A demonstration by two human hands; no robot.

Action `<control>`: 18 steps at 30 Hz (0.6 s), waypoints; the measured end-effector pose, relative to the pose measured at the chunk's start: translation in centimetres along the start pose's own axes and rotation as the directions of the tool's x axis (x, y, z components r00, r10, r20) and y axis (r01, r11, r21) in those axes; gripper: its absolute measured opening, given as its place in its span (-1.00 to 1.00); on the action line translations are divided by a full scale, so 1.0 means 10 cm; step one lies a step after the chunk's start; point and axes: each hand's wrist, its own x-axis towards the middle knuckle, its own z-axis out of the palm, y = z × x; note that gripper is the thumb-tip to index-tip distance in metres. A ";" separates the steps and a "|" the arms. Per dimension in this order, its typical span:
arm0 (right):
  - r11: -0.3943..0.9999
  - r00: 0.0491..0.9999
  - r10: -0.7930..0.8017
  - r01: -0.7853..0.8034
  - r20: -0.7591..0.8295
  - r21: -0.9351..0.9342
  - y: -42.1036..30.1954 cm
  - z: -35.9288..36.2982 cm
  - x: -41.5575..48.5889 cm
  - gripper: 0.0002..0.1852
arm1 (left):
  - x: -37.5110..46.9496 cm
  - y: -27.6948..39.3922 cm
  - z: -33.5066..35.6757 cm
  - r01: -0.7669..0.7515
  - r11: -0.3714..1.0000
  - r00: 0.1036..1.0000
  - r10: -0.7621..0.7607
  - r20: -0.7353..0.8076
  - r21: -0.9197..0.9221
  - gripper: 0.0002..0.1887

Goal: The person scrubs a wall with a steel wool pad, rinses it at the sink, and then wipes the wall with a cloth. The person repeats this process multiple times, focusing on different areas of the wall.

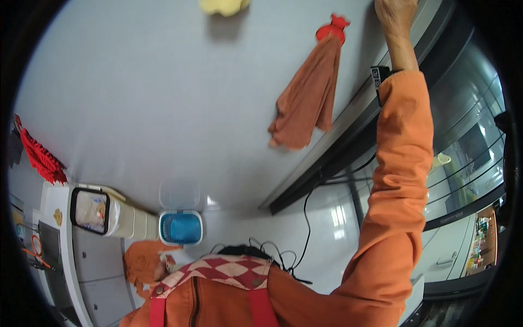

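My right arm, in an orange sleeve, reaches up to the top right, and my right hand is at the dark frame of a glass door. The picture's top edge cuts the hand off, so its fingers are hard to make out. Low on the left, near my waist, part of my left hand shows beside the orange sleeve, with something pale at its fingers; its grip is unclear. A brown cloth hangs on the wall from a red holder, left of my right forearm.
A tall bin with a lined opening stands left, beside a blue and white basket on the floor. A counter with grey cabinets runs down the left edge. A black cable trails across the floor. A red chenille cloth hangs far left.
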 end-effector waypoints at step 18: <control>0.389 0.398 0.873 -0.917 0.282 0.091 -3.43 -0.30 -3.87 -0.52 | -0.84 0.23 -0.90 -0.086 0.994 0.974 0.096 -0.204 0.061 -0.76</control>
